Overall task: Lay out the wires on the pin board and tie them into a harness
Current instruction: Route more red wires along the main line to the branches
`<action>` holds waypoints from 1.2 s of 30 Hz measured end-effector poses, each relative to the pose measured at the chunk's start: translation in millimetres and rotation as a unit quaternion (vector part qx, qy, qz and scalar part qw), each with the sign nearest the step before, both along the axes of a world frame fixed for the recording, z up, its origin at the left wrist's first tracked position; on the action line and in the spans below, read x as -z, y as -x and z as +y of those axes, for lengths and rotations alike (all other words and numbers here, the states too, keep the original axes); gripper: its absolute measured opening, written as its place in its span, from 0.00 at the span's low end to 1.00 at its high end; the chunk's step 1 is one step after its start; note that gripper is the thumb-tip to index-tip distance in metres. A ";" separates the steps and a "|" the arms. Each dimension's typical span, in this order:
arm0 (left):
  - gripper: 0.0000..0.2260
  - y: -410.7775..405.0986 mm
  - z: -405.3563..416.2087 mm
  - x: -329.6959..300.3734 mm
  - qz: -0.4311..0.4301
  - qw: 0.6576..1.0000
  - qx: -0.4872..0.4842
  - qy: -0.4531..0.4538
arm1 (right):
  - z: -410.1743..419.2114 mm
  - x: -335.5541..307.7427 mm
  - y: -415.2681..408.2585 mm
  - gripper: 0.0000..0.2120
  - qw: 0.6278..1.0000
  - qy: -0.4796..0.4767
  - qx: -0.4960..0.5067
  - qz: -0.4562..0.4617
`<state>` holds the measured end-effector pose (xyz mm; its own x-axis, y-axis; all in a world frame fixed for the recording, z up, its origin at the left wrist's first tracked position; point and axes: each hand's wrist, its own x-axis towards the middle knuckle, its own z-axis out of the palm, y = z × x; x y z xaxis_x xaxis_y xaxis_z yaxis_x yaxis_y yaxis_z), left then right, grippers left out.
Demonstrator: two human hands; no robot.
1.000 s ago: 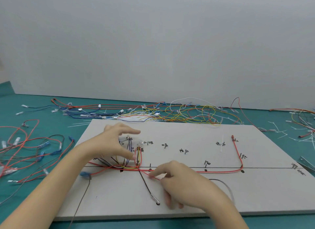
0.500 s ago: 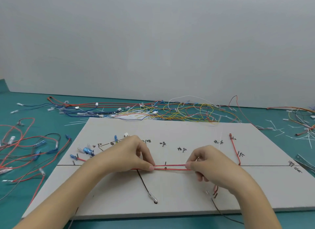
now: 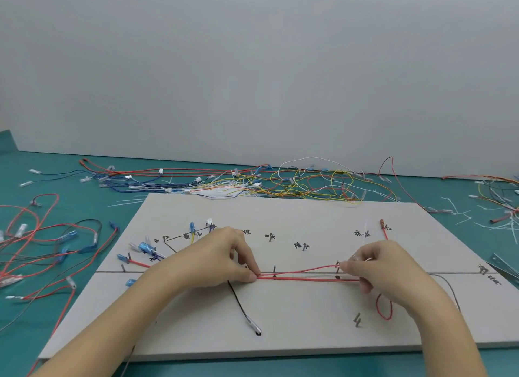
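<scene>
Now pinching the red wires (image 3: 306, 275) at both ends, left hand (image 3: 222, 260) and right hand (image 3: 384, 267) with fingertips closed on them, stretched taut along the drawn line across the middle of the pin board (image 3: 280, 334)

Grey pin board (image 3: 280, 216) lies flat on table w/ handwritten marks. Red wires (image 3: 303, 275) run taut along its drawn centre line, approx. horizontal, past upright pins (image 3: 274, 269).
</scene>
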<state>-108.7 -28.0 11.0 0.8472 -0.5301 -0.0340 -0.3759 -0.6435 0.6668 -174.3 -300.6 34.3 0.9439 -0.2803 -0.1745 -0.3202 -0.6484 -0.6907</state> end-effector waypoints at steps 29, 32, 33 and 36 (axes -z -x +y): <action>0.04 0.8 -0.6 -0.4 0.030 0.999 -0.006 0.015 | -41.7 16.2 -5.3 0.15 0.973 -0.177 0.137 -0.062; 0.04 1.0 -0.9 -0.1 0.029 0.999 -0.007 0.017 | -41.6 22.0 -6.6 0.14 0.977 -0.144 0.144 -0.069; 0.04 1.2 -0.8 0.0 0.029 0.999 -0.007 0.017 | -39.8 25.2 -7.8 0.13 0.979 -0.121 0.147 -0.077; 0.04 1.4 -0.3 -0.5 0.032 0.999 -0.006 0.019 | -34.8 31.4 -12.4 0.12 0.981 -0.070 0.160 -0.089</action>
<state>-110.2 -28.3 11.6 0.8503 -0.5219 -0.0681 -0.3245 -0.6216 0.7130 -161.8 -335.5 2.9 0.8308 -0.5518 -0.0725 -0.3579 -0.4299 -0.8289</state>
